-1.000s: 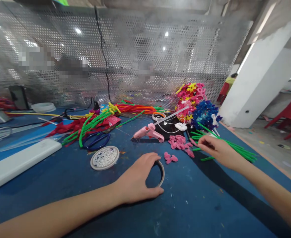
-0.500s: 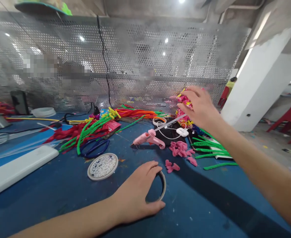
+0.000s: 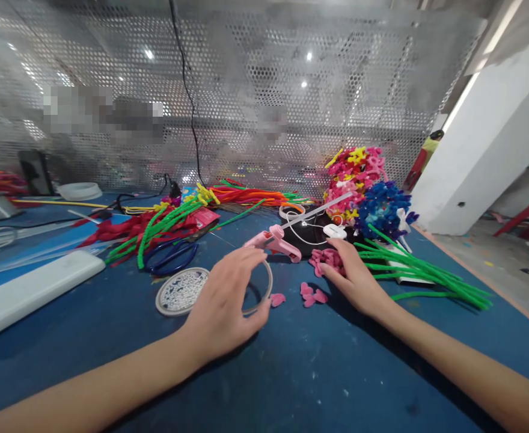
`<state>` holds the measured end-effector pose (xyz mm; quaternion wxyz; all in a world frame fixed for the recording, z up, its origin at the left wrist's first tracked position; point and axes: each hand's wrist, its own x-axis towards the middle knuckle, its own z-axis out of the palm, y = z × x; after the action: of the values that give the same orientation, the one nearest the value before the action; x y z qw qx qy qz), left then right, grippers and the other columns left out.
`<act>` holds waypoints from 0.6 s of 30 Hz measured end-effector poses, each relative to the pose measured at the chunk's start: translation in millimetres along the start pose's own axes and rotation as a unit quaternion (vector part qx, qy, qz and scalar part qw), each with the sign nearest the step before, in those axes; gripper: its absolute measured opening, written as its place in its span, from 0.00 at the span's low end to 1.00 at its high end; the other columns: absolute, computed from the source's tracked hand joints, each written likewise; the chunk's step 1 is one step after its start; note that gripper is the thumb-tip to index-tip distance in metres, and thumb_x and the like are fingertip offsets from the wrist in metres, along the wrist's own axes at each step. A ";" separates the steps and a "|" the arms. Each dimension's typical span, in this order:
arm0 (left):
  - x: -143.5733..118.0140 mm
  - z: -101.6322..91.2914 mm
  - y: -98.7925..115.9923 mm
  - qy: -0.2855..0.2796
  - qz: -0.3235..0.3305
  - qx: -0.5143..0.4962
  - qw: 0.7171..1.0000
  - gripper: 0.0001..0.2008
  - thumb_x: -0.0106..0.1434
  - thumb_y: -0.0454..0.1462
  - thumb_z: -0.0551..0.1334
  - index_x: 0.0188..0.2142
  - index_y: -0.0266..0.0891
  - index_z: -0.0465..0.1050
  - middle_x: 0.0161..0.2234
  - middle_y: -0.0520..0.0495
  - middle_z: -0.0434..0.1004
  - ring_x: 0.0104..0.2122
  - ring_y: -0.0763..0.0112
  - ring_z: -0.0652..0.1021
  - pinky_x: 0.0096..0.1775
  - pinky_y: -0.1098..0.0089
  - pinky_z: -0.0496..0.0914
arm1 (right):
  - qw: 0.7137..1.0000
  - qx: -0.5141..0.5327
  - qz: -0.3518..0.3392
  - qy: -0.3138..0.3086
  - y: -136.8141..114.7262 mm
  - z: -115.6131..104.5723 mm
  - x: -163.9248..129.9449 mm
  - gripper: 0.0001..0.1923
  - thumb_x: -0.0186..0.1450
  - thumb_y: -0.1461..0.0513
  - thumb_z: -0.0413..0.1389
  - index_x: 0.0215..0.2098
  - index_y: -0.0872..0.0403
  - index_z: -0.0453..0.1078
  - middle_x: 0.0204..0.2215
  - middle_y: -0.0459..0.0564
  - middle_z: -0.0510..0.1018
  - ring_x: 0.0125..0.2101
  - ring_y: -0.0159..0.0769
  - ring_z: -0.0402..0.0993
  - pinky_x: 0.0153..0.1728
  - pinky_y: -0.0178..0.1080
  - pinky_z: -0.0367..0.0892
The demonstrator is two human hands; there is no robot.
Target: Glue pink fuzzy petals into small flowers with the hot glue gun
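Under my left hand [image 3: 222,304] sits the thin ring [image 3: 264,287], tilted up off the blue counter [image 3: 318,373]; grip is closed on its near edge, thumb and fingers curled round the band. Right hand [image 3: 352,276] lies on the pile of pink hearts [image 3: 325,260], fingers flat on it and not pinching anything. Loose hearts [image 3: 312,294] lie between both hands, one heart [image 3: 277,299] just beside the ring.

Risks, my read:
- the ring looks flimsy, so squeezing could bend it or make it spring out.
- a right-hand sweep could scatter the hearts.
- pink glue gun [image 3: 271,240] is just behind the ring, nozzle toward my left fingers. Burn hazard if hot; can't tell.
- its cord and the green pipe cleaners [image 3: 422,270] could snag my right forearm.
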<state>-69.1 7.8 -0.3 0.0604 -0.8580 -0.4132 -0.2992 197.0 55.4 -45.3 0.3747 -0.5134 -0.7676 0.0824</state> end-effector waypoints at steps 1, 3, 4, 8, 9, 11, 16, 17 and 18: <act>0.9 -1.3 -1.8 0.006 -0.010 0.017 1.000 0.26 0.57 0.35 0.58 0.55 0.40 0.53 0.55 0.40 0.62 0.57 0.55 0.63 0.57 0.54 0.60 | 0.999 -0.001 0.019 -0.033 -0.5 3.7 -0.6 0.30 0.65 0.50 0.48 0.60 0.54 0.52 0.59 0.62 0.57 0.60 0.50 0.53 0.56 0.55 0.54; 1.6 -1.6 -5.0 0.007 -0.028 0.046 0.999 0.26 0.57 0.34 0.58 0.55 0.40 0.55 0.56 0.40 0.62 0.58 0.54 0.63 0.57 0.53 0.59 | 0.997 -0.009 0.032 -0.075 -4.2 7.3 -2.8 0.34 0.64 0.48 0.49 0.62 0.54 0.51 0.62 0.63 0.54 0.62 0.52 0.49 0.57 0.57 0.52; 1.6 -0.7 -6.3 -0.001 -0.036 0.058 0.998 0.25 0.57 0.34 0.57 0.55 0.41 0.56 0.57 0.40 0.61 0.58 0.53 0.62 0.57 0.52 0.58 | 0.996 -0.010 0.027 -0.086 -7.4 7.4 -4.8 0.33 0.63 0.48 0.50 0.62 0.54 0.52 0.62 0.62 0.54 0.62 0.52 0.49 0.57 0.58 0.52; -0.9 4.9 -5.5 -0.042 -0.058 0.078 0.994 0.24 0.57 0.33 0.56 0.54 0.42 0.57 0.59 0.41 0.59 0.61 0.50 0.56 0.58 0.47 0.55 | 0.992 0.057 0.006 -0.113 -28.8 0.2 -18.7 0.25 0.64 0.52 0.50 0.57 0.51 0.58 0.58 0.59 0.60 0.55 0.46 0.63 0.54 0.53 0.60; -2.8 5.8 -2.6 -0.048 -0.060 0.071 0.994 0.24 0.57 0.33 0.56 0.54 0.42 0.57 0.60 0.41 0.57 0.62 0.50 0.54 0.59 0.46 0.54 | 0.988 0.092 0.005 -0.127 -34.6 -2.2 -22.3 0.23 0.65 0.53 0.50 0.56 0.50 0.59 0.57 0.58 0.62 0.52 0.44 0.66 0.53 0.51 0.62; -8.8 6.8 7.4 -0.064 -0.065 0.037 0.995 0.25 0.58 0.33 0.56 0.55 0.42 0.55 0.62 0.41 0.51 0.64 0.51 0.49 0.60 0.46 0.52 | 0.976 0.166 0.002 -0.139 -42.7 -6.4 -27.0 0.21 0.66 0.54 0.50 0.55 0.48 0.59 0.55 0.55 0.64 0.52 0.41 0.67 0.53 0.48 0.63; -28.2 12.0 41.1 -0.163 -0.106 -0.120 0.974 0.40 0.56 0.35 0.60 0.62 0.48 0.36 0.66 0.41 0.36 0.65 0.49 0.45 0.59 0.43 0.54 | 0.969 0.230 0.072 -0.048 -34.8 -7.4 -22.7 0.23 0.68 0.50 0.44 0.59 0.47 0.55 0.60 0.54 0.59 0.60 0.42 0.55 0.59 0.52 0.51; -29.7 14.5 45.6 -0.180 -0.113 -0.145 0.966 0.42 0.56 0.37 0.61 0.63 0.49 0.35 0.66 0.41 0.34 0.65 0.48 0.43 0.59 0.43 0.53 | 0.969 0.223 0.092 -0.048 -33.0 -6.0 -21.7 0.25 0.67 0.49 0.44 0.59 0.48 0.55 0.61 0.55 0.58 0.61 0.43 0.53 0.60 0.54 0.47; -29.7 17.5 48.8 -0.195 -0.121 -0.165 0.959 0.44 0.55 0.38 0.62 0.63 0.50 0.34 0.67 0.41 0.32 0.65 0.48 0.42 0.59 0.42 0.52 | 0.968 0.222 0.105 -0.059 -33.1 -4.2 -21.5 0.26 0.67 0.48 0.44 0.59 0.49 0.55 0.61 0.56 0.57 0.62 0.44 0.50 0.61 0.55 0.44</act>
<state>-38.9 -37.8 -24.2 -0.2005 -0.8412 -0.4627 -0.1950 179.9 20.9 -36.0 0.4227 -0.4894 -0.6924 0.3200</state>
